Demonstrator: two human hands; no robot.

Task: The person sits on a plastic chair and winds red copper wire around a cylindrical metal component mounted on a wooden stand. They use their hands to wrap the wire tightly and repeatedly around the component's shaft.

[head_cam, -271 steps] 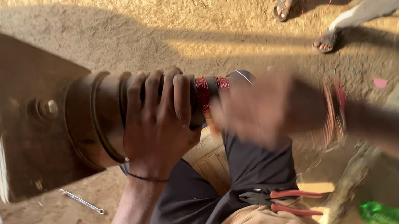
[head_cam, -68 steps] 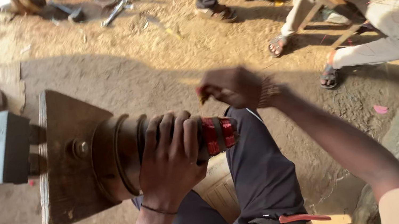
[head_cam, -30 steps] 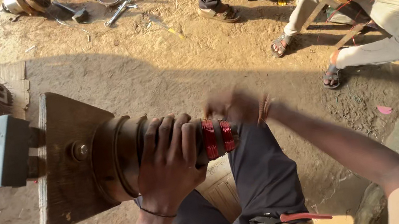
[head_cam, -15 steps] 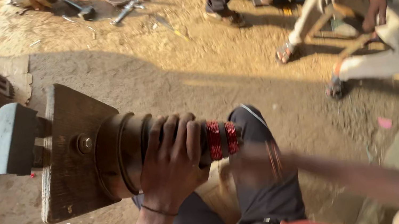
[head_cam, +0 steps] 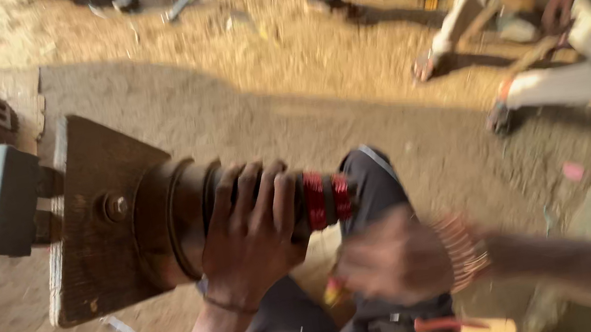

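Gripping the dark cylinder (head_cam: pixel 197 222) from above, the left hand (head_cam: pixel 251 237) had its fingers wrapped over it, just left of the red wire coils (head_cam: pixel 325 199). The right hand (head_cam: pixel 395 257), blurred, hung below the coils; its grip could not be told.

No packages, labels, signs or screens here (none visible) — nothing.

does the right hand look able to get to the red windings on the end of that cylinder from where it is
Probably yes. The right hand, blurred, hangs just below the red windings, with nothing visible between them. The left hand grips the cylinder beside the windings, leaving them uncovered.
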